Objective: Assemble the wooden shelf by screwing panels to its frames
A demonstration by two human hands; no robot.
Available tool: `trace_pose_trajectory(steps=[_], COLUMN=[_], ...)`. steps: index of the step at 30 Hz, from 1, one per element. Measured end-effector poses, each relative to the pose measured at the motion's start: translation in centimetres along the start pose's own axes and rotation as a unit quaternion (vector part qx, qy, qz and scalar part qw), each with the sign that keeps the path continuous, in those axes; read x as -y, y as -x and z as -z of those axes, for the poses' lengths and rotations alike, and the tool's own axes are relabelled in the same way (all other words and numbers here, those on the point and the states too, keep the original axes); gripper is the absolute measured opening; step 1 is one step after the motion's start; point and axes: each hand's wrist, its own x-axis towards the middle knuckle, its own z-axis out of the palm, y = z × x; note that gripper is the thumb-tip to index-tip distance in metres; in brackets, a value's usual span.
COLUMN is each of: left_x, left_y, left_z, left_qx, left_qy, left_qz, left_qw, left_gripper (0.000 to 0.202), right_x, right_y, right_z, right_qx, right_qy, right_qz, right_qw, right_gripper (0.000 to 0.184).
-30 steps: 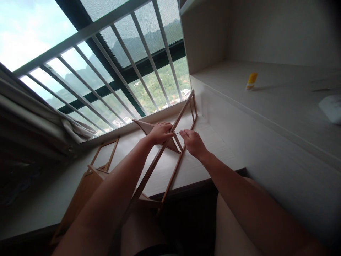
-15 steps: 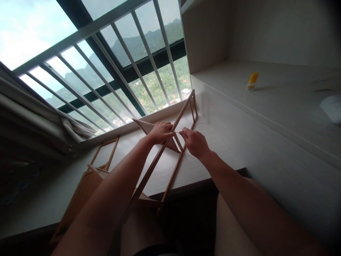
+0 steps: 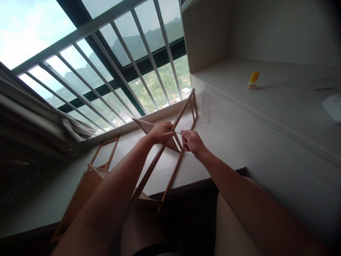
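A wooden frame [image 3: 151, 167] with long side bars and crosswise panels leans up from my lap over the pale sill. My left hand [image 3: 161, 132] wraps round its near bar, beside the joint with a flat wooden panel [image 3: 145, 125]. On the other side of that bar, my right hand [image 3: 192, 142] is closed on a thin metal-shafted tool [image 3: 178, 133]. The shaft points left and its tip meets the bar near my left thumb. My fingers hide the tool's handle, so its exact kind does not show.
Another wooden piece [image 3: 80, 199] with a frame end stands at the left, partly behind my left arm. A yellow-capped small bottle [image 3: 253, 80] and a white object [image 3: 333, 107] rest on the right-hand shelf [image 3: 287, 96]. Window railings [image 3: 144, 39] and a curtain [image 3: 34, 110] are beyond.
My right hand has turned and its fingers now curl downward, with a little more of the tool's shaft showing. The left hand and the wooden frame stay where they were.
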Motion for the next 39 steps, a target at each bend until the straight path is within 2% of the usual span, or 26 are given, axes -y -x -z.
trace_pose_trajectory(steps=[3, 5, 7, 9, 11, 15, 20, 27, 31, 33, 36, 37, 39], left_x=[0.0, 0.0, 0.0, 0.0, 0.0, 0.1, 0.2, 0.2, 0.1, 0.1, 0.0, 0.0, 0.1], left_y=[0.0, 0.0, 0.0, 0.0, 0.0, 0.0, 0.0, 0.0, 0.0, 0.0, 0.0, 0.0, 0.0], left_z=[0.1, 0.1, 0.1, 0.1, 0.0, 0.0, 0.0, -0.1, 0.0, 0.0, 0.1, 0.1, 0.1], left_qx=[0.000, 0.001, 0.001, 0.001, 0.002, 0.000, -0.001, 0.005, 0.007, 0.007, 0.007, 0.007, 0.004], left_qy=[-0.002, -0.003, -0.003, -0.004, -0.004, -0.002, -0.002, -0.010, -0.010, -0.008, -0.007, -0.007, -0.004], left_qz=[0.000, -0.002, -0.005, -0.006, -0.003, -0.006, -0.008, -0.005, -0.006, -0.005, -0.002, -0.002, -0.003], left_qw=[1.000, 1.000, 1.000, 1.000, 1.000, 1.000, 1.000, 1.000, 1.000, 1.000, 1.000, 1.000, 1.000], left_gripper=[0.024, 0.024, 0.024, 0.025, 0.026, 0.027, 0.028, 0.028, 0.028, 0.027, 0.027, 0.027, 0.027], right_x=[0.0, 0.1, 0.3, 0.6, 0.7, 0.9, 1.0, 1.4, 1.3, 0.9, 0.0, -0.2, -0.5], right_y=[-0.2, -0.2, 0.0, 0.3, 0.6, 1.0, 0.9, 1.0, 1.0, 0.7, 0.2, 0.0, -0.2], right_z=[-0.1, 0.2, 0.6, 1.0, 1.2, 1.2, 1.3, 1.4, 1.2, 1.0, 0.6, 0.5, 0.4], right_qx=[0.008, -0.015, -0.056, -0.092, -0.105, -0.093, -0.095, -0.097, -0.110, -0.105, -0.059, -0.039, -0.026], right_qy=[-0.058, -0.014, 0.091, 0.223, 0.332, 0.453, 0.510, 0.523, 0.491, 0.428, 0.250, 0.194, 0.134], right_qz=[-0.036, -0.017, 0.046, 0.120, 0.162, 0.168, 0.170, 0.187, 0.191, 0.179, 0.118, 0.092, 0.062], right_qw=[0.998, 1.000, 0.993, 0.963, 0.923, 0.870, 0.838, 0.826, 0.843, 0.880, 0.959, 0.976, 0.989], right_gripper=[0.037, 0.037, 0.039, 0.039, 0.037, 0.036, 0.036, 0.029, 0.029, 0.034, 0.042, 0.043, 0.043])
